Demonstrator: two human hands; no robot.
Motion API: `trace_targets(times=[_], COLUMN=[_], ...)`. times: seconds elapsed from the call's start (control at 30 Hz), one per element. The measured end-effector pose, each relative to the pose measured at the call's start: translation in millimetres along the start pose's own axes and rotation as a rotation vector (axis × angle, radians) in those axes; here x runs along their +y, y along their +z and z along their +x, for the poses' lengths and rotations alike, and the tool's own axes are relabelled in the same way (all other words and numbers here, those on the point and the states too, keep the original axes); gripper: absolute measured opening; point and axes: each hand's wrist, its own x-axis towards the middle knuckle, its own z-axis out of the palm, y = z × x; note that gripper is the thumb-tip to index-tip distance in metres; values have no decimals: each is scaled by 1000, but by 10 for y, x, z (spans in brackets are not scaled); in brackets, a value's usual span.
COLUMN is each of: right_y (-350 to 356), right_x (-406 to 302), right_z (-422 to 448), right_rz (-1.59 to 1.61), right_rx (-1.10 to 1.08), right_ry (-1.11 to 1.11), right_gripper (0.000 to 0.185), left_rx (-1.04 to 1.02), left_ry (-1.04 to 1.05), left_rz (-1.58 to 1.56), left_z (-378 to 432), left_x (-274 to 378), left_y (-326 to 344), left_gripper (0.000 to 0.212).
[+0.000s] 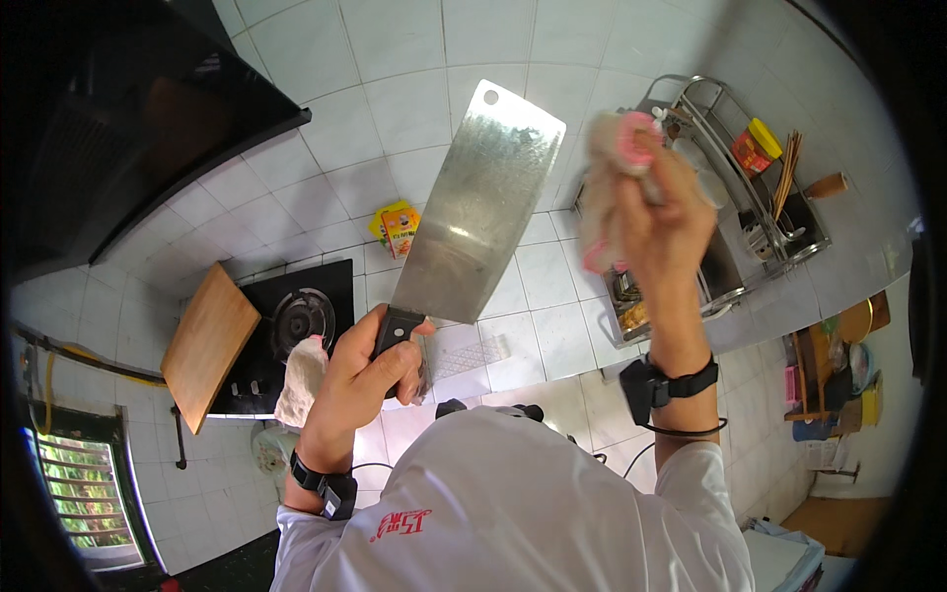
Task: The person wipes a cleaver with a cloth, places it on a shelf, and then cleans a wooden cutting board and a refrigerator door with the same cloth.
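My left hand (377,370) grips the black handle of a metal cleaver (481,207), its broad blade raised and pointing up and slightly right, with a round hole near the tip. Up at the right, my right hand (666,214) pinches a cream cloth with pink edging (603,200); hand and cloth are somewhat blurred. The cloth hangs apart from the blade. Another pale cloth (302,381) lies at the stove's front edge, beside my left forearm.
A wooden cutting board (211,344) leans by the black gas stove (344,296) on the left. Seasoning packets (398,228) stand against the tiled wall. A metal rack (729,285) with chopsticks (788,174) and utensils is at the right. A dark range hood (185,133) overhangs the upper left.
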Motion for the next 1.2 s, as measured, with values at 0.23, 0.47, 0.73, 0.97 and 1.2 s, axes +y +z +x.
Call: trace_targets(times=[0.23, 0.47, 0.73, 0.97, 1.2], right_y=[-218, -99, 29, 63, -158], right_x=[-36, -516, -27, -651, 323], right_z=[-291, -426, -147, -233, -206], right_rz=[280, 168, 40, 15, -414], right_rx=[-54, -338, -15, -404, -45], right_ry=[444, -316, 213, -283, 236], right_gripper=[23, 29, 34, 30, 29], left_rx=[-15, -71, -188, -252, -330], left_ry=[-6, -25, -56, -111, -145], left_rz=[-124, -117, -111, -4, 105], left_z=[-18, 106, 232, 494, 792], left_x=[-22, -97, -226, -260, -280], left_y=[-43, -98, -368, -422, -359], left_gripper=[25, 26, 26, 28, 28])
